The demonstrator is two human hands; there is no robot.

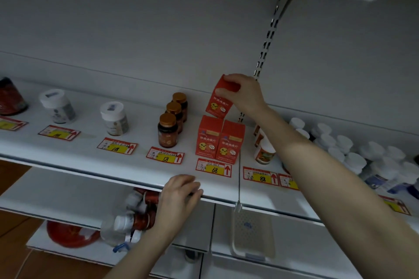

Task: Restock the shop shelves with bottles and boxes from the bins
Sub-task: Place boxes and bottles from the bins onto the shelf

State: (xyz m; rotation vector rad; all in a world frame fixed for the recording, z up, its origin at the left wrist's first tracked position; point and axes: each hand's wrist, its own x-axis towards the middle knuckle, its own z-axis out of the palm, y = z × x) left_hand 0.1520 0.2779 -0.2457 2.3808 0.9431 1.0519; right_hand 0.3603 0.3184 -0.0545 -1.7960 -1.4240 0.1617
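My right hand (243,93) grips the top of a red box (219,103) with a yellow cartoon face, held tilted just above and behind two matching red boxes (220,139) that stand side by side on the white shelf (90,154). My left hand (181,192) rests on the shelf's front edge, fingers curled over the lip, holding no item. Three brown bottles (173,118) with copper caps stand in a row to the left of the boxes.
Two white-capped jars (114,118) and a dark red tub (10,96) stand farther left. Several white-capped bottles (349,149) crowd the right side. Red and yellow price tags (214,168) line the shelf front. Below, a lower shelf holds bottles (136,213) and a red lid (70,233).
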